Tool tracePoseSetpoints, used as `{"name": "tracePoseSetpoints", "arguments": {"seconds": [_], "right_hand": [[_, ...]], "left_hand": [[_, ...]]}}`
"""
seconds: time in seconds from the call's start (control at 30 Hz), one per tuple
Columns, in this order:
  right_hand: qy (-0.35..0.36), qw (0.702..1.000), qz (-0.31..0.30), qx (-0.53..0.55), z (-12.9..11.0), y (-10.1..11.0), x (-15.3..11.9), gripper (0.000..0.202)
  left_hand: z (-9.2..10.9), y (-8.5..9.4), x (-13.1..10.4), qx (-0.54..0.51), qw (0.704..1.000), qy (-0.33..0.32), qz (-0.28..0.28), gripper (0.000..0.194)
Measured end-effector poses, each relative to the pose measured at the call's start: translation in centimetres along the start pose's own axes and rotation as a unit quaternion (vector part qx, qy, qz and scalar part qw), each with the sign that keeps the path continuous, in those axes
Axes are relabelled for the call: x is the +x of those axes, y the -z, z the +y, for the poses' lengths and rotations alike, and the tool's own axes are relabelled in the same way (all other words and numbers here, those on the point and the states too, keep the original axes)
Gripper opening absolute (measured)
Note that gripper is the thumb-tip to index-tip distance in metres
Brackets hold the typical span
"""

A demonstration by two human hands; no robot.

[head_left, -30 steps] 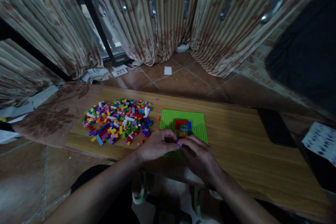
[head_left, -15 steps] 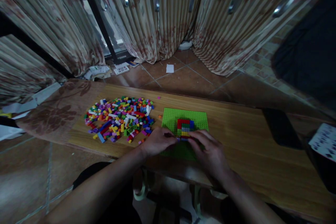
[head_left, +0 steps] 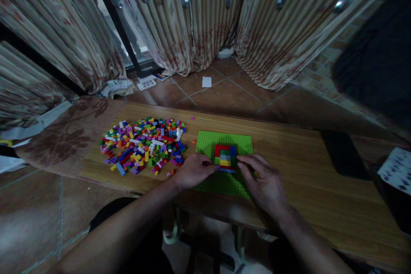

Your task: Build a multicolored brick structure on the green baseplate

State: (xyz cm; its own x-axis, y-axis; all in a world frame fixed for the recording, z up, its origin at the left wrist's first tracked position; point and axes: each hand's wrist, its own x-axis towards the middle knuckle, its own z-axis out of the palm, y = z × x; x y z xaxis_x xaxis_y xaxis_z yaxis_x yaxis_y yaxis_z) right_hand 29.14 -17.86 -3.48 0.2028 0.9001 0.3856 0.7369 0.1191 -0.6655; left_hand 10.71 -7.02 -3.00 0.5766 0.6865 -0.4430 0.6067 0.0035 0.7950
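Note:
On a green studded baseplate (head_left: 208,139) sits a low block of toy bricks (head_left: 225,158), red along the top and left, blue and dark green at the right, yellow and grey inside. My left hand (head_left: 196,171) is closed, thumb and forefinger pinched at its lower left corner around a small bluish-purple brick (head_left: 218,167), mostly covered by the fingertips. At the block's right edge is my right hand (head_left: 265,180), thumb and forefinger close together beside the dark green brick. Whatever may lie between those fingertips is hidden. A yellow-green spot shows under this hand.
Left of the baseplate, a wide pile of mixed loose bricks (head_left: 144,145) covers the wooden bench (head_left: 298,171). A single orange brick (head_left: 193,141) and a pink brick (head_left: 192,118) lie apart from it. Toward the right end lies a dark flat object (head_left: 342,154).
My right hand has shifted from the block's lower front edge to its right side, uncovering more of the yellow and green bricks. My left hand stays at the lower left corner.

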Motion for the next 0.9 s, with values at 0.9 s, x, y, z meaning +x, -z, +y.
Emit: {"name": "tracePoseSetpoints", "arguments": {"seconds": [0.9], "right_hand": [[-0.034,0.998,-0.052,-0.021,0.6,-1.5,-0.2,0.020]], "left_hand": [[0.9,-0.4,-0.1,0.134,0.990,-0.023,0.049,0.029]]}}
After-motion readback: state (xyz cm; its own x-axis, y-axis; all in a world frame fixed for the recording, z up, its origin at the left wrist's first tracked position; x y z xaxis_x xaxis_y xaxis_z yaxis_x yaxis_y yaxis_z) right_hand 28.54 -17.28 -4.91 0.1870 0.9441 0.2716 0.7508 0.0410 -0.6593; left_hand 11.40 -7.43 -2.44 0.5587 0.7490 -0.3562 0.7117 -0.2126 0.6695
